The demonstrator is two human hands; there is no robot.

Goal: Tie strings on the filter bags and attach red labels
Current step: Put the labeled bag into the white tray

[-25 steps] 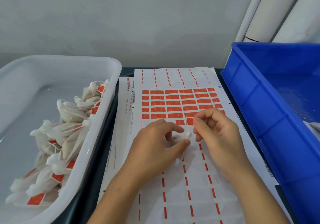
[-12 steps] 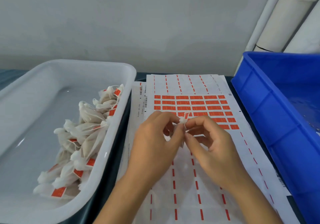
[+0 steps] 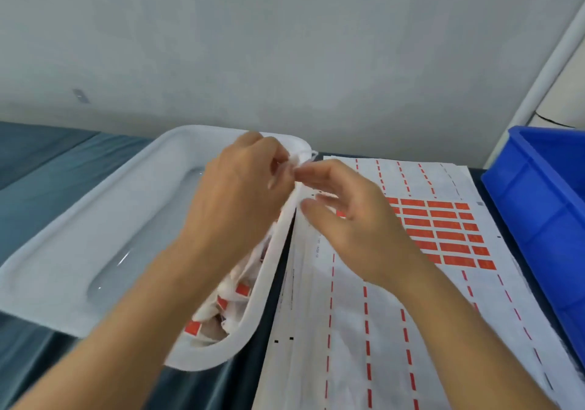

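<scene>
Both hands meet above the right rim of the white tray [image 3: 95, 219]. The left hand [image 3: 240, 188] and right hand [image 3: 345, 216] pinch a small, blurred white filter bag [image 3: 296, 164] between fingertips; the right hand's other fingers spread. Several labelled bags [image 3: 228, 299] lie in the tray. A label sheet [image 3: 443, 229] lies right of it, one blue bin [image 3: 544, 219] beyond.

Two hands: left hand [image 3: 240, 194] and right hand [image 3: 357, 219], fingertips meeting over the tray rim. One white tray [image 3: 95, 235] at left, holding a heap of filter bags [image 3: 228, 308] too hidden to count, with four red labels [image 3: 243, 289] showing on them. One blue bin [image 3: 538, 207] at right; one stack of label sheets [image 3: 348, 330], sheet count unclear, between them.
</scene>
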